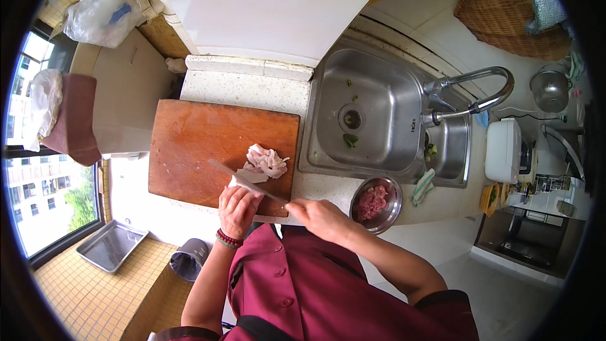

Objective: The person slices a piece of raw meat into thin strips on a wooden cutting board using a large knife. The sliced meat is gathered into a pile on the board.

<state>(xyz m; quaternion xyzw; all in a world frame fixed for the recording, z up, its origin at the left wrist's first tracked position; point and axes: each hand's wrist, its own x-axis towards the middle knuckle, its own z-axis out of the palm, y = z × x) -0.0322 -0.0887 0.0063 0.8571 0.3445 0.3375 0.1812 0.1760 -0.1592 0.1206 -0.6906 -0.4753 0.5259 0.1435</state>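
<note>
A wooden cutting board (189, 144) lies on the speckled counter. Near its front right, my left hand (238, 208) presses down on a piece of pale raw meat (244, 183), fingers bunched together. My right hand (310, 215) is closed round the handle of a kitchen knife (251, 184), whose thin blade lies across the meat beside my left fingertips. Just behind the blade, pale cut slices (267, 161) sit in a heap. To the right of my right hand stands a steel bowl (398, 203) with pinkish-red meat pieces (372, 202) in it.
Right of the board is a steel double sink (374, 137) with green scraps around the drain and a tall faucet (497, 99). A white-green cloth (423, 187) lies at its front rim. A waste bin (188, 259) and a metal tray (111, 246) stand at lower left.
</note>
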